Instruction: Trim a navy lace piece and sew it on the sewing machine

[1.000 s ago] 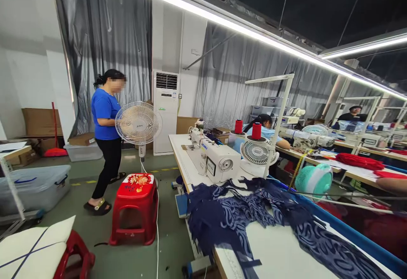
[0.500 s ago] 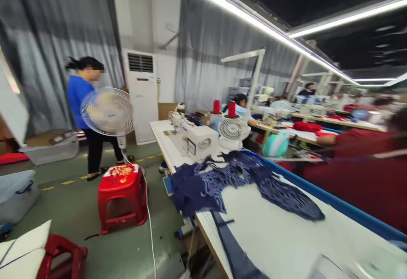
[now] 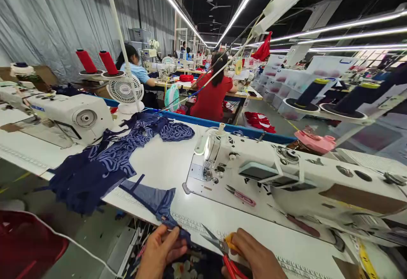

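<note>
1. The left hand (image 3: pixel 160 251) sits at the near edge of the worktop (image 3: pixel 165 164), fingers closed in a pinch on the near end of a blue fabric strip (image 3: pixel 155 200).
2. That strip runs from the pinch up and to the left across the white surface, lying flat and partly folded on itself.
3. The right hand (image 3: pixel 257 258) is closed around a pair of scissors (image 3: pixel 222 249) with red and yellow handles; the blades stand open and point left toward the pinched cloth, just beside it.
4. The cloth looks thin, light and limp, so it will likely sag and slide unless held taut; a firm pinch close to the blades seems the best grip.
5. Dark floral fabric (image 3: pixel 190 268) lies under both hands at the bottom of the view.
6. Just beyond the hands stands a white sewing machine (image 3: pixel 286 177), with small pink-handled snips (image 3: pixel 241 195) on its bed.
7. To the left, a heap of navy patterned fabric (image 3: pixel 111 156) spreads over the worktop edge, near a second sewing machine (image 3: pixel 70 115).
8. Far off, a person in red (image 3: pixel 211 94) sits at another bench, facing away.
</note>
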Motion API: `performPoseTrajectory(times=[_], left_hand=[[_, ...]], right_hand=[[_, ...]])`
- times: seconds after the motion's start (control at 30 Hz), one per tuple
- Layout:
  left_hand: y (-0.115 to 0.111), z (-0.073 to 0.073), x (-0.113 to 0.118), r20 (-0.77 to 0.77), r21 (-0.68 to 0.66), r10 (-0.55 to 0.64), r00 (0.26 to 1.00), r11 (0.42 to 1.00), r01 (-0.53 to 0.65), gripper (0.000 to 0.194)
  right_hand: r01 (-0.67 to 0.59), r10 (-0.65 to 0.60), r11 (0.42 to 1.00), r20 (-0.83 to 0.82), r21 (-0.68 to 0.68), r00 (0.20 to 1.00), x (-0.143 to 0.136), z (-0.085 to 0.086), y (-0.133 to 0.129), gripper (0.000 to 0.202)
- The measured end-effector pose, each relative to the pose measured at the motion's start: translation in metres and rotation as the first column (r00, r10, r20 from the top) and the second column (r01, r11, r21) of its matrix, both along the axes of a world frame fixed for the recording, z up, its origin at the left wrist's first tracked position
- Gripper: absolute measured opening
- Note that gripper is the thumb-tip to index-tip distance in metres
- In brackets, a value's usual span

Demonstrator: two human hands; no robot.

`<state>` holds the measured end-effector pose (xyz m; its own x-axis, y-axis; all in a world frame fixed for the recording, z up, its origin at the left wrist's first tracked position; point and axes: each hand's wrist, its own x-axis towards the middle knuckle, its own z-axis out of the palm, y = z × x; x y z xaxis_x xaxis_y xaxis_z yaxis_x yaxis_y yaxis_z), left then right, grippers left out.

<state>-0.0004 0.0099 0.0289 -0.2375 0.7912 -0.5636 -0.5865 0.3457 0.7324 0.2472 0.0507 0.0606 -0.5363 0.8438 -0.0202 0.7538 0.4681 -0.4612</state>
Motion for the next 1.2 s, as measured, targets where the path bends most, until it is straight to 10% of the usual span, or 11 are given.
performPoseTrajectory(times=[1.2], left_hand=[[0.003,-0.007,0.014,-0.033,0.023,-0.088,0.996,0.996,0.089,0.052]], right_hand=[[-0.063,0.062,0.998,0.157,0.000,0.986,-0.038,-0.013,-0.003,0.010]])
